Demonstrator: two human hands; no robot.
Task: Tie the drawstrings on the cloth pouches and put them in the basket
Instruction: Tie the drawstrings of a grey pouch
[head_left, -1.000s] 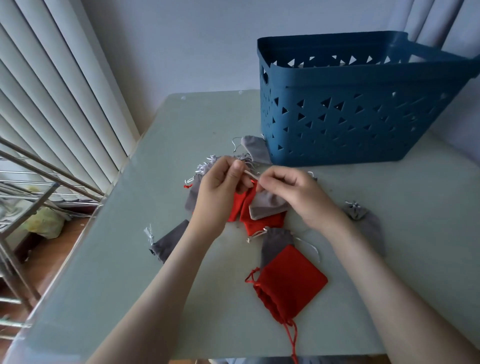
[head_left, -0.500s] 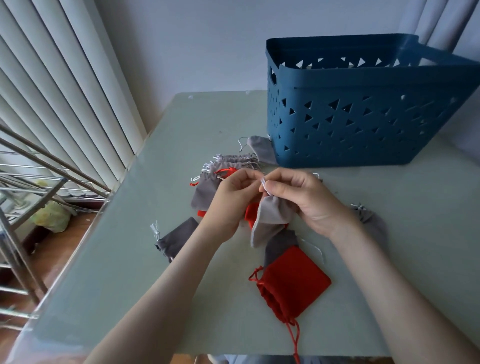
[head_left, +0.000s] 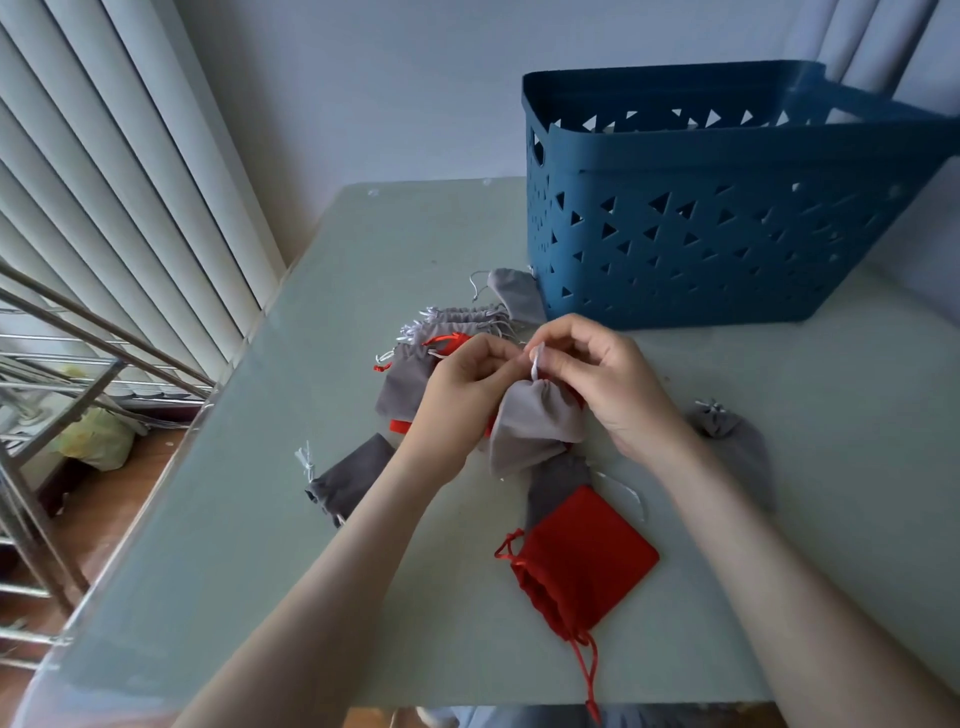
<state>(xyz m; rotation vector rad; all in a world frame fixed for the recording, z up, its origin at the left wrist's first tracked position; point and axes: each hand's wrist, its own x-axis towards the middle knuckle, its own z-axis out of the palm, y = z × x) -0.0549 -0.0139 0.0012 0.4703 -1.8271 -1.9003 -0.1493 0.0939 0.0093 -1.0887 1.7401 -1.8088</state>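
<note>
A light grey cloth pouch (head_left: 532, 423) hangs above the table between my hands, its mouth gathered at the top. My right hand (head_left: 610, 382) pinches its white drawstring (head_left: 536, 361) just above the mouth. My left hand (head_left: 462, 397) holds the pouch's left top corner, with the fingertips at the cord. The blue plastic basket (head_left: 727, 244) with triangle holes stands behind, at the back right of the table. Loose pouches lie around: a red pouch (head_left: 582, 558) in front, a dark grey pouch (head_left: 350, 480) at the left, a grey pouch (head_left: 735, 444) at the right.
A heap of grey and red pouches (head_left: 441, 338) lies behind my left hand, and one grey pouch (head_left: 511, 291) leans on the basket's corner. The pale green table (head_left: 311, 571) ends at the left beside a metal rack (head_left: 62, 389) and vertical blinds (head_left: 104, 156).
The grey pouch has come up off the pile and now hangs free between my hands. Its mouth is drawn tighter and my right hand has moved up along the cord.
</note>
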